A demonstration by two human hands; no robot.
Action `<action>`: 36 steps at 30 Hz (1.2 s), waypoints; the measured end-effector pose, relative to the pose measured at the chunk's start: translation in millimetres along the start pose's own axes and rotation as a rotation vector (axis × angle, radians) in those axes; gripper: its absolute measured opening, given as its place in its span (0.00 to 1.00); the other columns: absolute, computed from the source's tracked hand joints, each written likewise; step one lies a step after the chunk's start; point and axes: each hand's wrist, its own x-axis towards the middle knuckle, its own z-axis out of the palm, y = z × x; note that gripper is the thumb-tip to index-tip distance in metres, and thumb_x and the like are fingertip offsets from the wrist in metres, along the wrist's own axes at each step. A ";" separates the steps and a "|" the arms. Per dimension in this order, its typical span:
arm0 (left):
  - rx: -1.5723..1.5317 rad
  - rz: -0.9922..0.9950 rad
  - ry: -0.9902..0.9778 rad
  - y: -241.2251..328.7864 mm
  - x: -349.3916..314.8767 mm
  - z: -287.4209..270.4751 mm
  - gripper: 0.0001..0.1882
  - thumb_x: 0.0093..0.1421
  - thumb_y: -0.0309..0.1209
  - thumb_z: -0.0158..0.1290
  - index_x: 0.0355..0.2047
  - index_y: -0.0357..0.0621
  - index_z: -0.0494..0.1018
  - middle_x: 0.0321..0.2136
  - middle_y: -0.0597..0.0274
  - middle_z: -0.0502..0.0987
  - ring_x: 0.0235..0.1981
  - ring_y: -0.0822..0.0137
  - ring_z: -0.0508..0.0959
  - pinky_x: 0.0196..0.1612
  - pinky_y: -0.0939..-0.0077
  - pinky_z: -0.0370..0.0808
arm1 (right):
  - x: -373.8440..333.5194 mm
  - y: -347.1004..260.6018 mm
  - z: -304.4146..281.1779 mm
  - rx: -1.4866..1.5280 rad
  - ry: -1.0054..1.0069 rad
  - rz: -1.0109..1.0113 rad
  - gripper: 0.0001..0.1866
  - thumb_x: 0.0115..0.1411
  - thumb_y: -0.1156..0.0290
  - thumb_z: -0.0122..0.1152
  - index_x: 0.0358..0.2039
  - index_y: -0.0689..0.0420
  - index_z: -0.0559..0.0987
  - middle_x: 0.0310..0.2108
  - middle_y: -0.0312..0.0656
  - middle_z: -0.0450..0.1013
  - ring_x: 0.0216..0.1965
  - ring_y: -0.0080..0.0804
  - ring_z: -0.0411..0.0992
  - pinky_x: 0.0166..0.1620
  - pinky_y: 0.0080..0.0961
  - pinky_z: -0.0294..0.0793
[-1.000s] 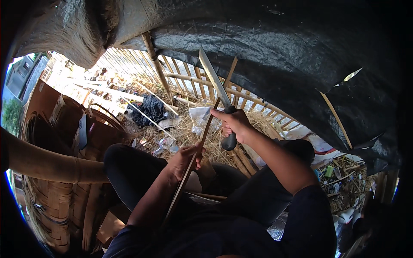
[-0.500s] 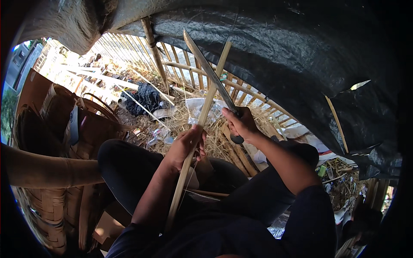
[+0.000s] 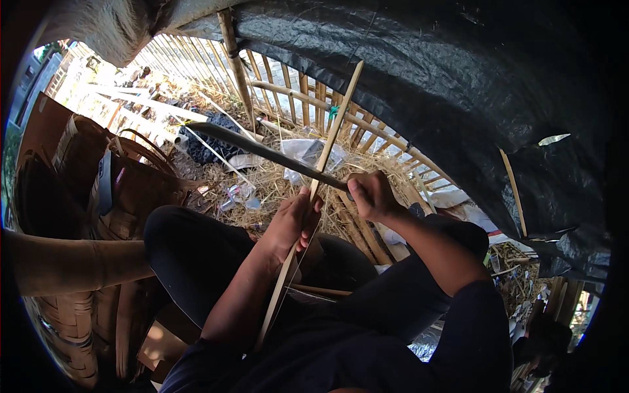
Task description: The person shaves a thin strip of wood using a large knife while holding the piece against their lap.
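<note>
A long, pale bamboo strip slants up from my lap toward the fence. My left hand grips it around its middle, fingers wrapped about it. In my right hand is a machete, its handle mostly hidden by the fist. The long dark blade points to the far left and crosses the strip just above my left hand. Blade and strip appear to touch there. A thin, hair-like fibre hangs beside the strip's lower part.
A thick bamboo pole juts in from the left, beneath woven baskets. Black plastic sheeting hangs at the right over a bamboo fence. Straw, plastic scraps and a dark cloth lie on the ground ahead.
The machete's blade has swung from pointing up and away to pointing left, and its crossing point has come down the strip toward my left hand. The strip has turned to show a narrower side.
</note>
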 end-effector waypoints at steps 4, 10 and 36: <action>-0.028 -0.002 -0.036 -10.1 1.0 -3.9 0.22 0.71 0.50 0.33 0.29 0.49 0.64 0.09 0.72 0.59 0.06 0.79 0.57 0.07 0.85 0.54 | 7.7 0.0 -2.7 -0.201 0.026 -0.046 0.20 0.61 0.60 0.52 0.14 0.56 0.72 0.09 0.46 0.64 0.13 0.46 0.68 0.21 0.37 0.64; -0.058 -0.008 0.014 -5.2 10.9 -5.6 0.20 0.72 0.47 0.34 0.30 0.49 0.63 0.10 0.72 0.56 0.06 0.78 0.54 0.07 0.84 0.50 | 23.4 6.7 0.0 -0.372 0.058 0.030 0.24 0.62 0.56 0.52 0.13 0.56 0.75 0.08 0.44 0.66 0.14 0.44 0.70 0.23 0.38 0.68; 1.609 0.006 -0.035 -1.3 -100.6 27.1 0.30 0.56 0.52 0.58 0.36 0.31 0.68 0.31 0.43 0.76 0.30 0.47 0.80 0.34 0.58 0.76 | 13.2 -3.9 29.5 0.894 -0.038 0.963 0.12 0.53 0.69 0.65 0.23 0.53 0.69 0.12 0.27 0.56 0.10 0.18 0.55 0.17 0.24 0.57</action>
